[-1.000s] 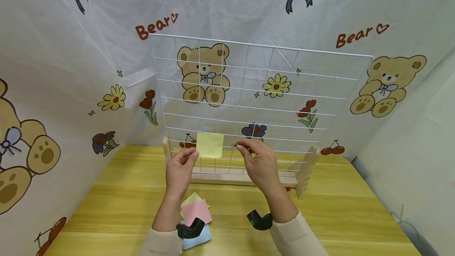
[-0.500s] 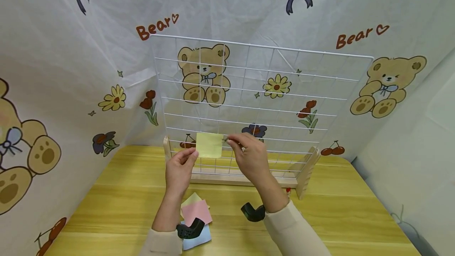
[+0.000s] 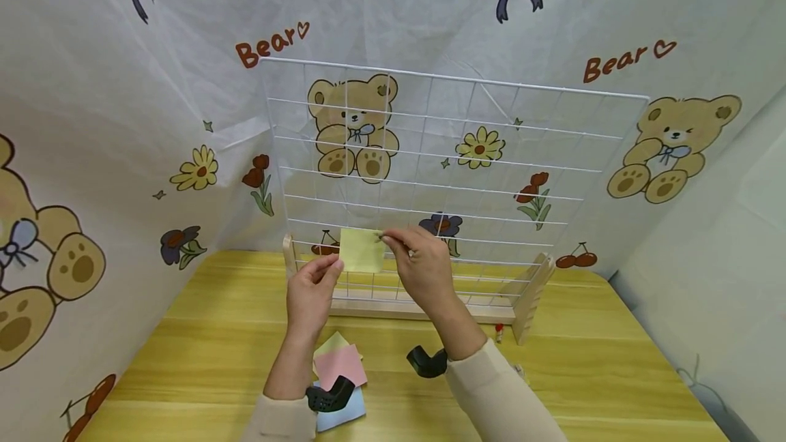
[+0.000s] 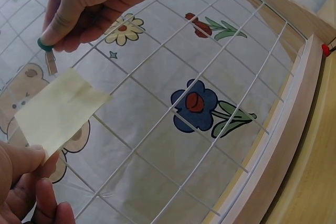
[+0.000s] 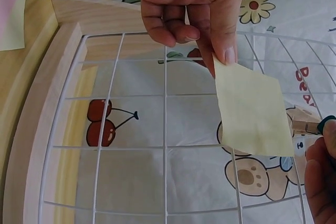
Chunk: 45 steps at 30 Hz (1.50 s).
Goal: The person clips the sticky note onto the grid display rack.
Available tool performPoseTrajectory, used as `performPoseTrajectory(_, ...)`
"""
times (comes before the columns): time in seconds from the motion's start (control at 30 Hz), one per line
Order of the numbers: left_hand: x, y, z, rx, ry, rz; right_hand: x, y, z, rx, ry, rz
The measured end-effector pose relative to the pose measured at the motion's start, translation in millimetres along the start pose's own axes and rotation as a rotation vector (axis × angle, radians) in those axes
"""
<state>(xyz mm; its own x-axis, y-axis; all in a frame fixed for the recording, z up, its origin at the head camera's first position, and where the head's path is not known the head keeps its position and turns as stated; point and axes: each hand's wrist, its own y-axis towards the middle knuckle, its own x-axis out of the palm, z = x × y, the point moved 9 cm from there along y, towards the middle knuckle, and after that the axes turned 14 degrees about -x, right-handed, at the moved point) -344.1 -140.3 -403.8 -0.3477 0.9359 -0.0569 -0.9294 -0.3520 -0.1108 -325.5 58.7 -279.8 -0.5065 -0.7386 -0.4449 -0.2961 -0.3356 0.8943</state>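
Observation:
Between thumb and fingertips, my left hand (image 3: pixel 312 295) pinches the lower left corner of a pale yellow sticky note (image 3: pixel 359 251). The note stands upright in front of a white wire grid (image 3: pixel 454 78). My right hand (image 3: pixel 425 266) pinches a small wooden clothespin (image 5: pixel 306 126) with a dark green end piece. In the head view the clothespin's tip overlaps the note's upper right corner. From the left wrist, the clothespin (image 4: pixel 51 62) shows close to the note's edge, its green end under the right thumb.
Wooden feet (image 3: pixel 531 299) hold the grid on the yellow wood-grain table (image 3: pixel 583 360). Pink (image 3: pixel 340 363), blue (image 3: pixel 344 411) and yellow papers lie by the left forearm. A small red-topped clothespin (image 3: pixel 499 331) lies near the right foot. A bear-print cloth (image 3: pixel 417 5) hangs behind.
My right hand has moved left with the clothespin, from beside the note up to its upper right corner. The left hand and the note have stayed in place.

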Motion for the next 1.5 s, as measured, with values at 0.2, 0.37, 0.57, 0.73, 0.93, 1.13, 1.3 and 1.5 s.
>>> performPoseTrajectory(0.2,1.3,0.3,1.2,0.012,0.002,0.007,1.5,8.2,-2.8,-0.027,-0.04,0.011)
performPoseTrajectory(0.37,0.6,0.9,0.6,0.013,0.001,0.013,7.1,14.9,-5.3,-0.017,-0.085,-0.021)
performPoseTrajectory(0.57,-0.1,0.1,2.1,0.022,0.003,0.019,14.2,19.9,-7.5,0.014,-0.124,-0.071)
performPoseTrajectory(0.73,-0.5,-0.4,2.7,0.026,0.0,0.024,18.1,22.6,-8.6,0.039,-0.147,-0.11)
performPoseTrajectory(0.93,0.1,1.3,-0.1,0.026,-0.003,0.026,23.4,24.8,-6.4,0.097,-0.156,-0.167)
performPoseTrajectory(1.13,0.1,0.4,-0.9,0.033,0.003,0.03,26.8,27.7,-8.3,0.092,-0.155,-0.194)
performPoseTrajectory(1.3,0.1,0.8,-1.6,0.031,0.004,0.036,28.6,29.4,-9.8,0.089,-0.171,-0.226)
performPoseTrajectory(1.5,0.5,0.6,-2.3,0.023,0.0,0.035,31.0,28.9,-8.2,0.123,-0.177,-0.279)
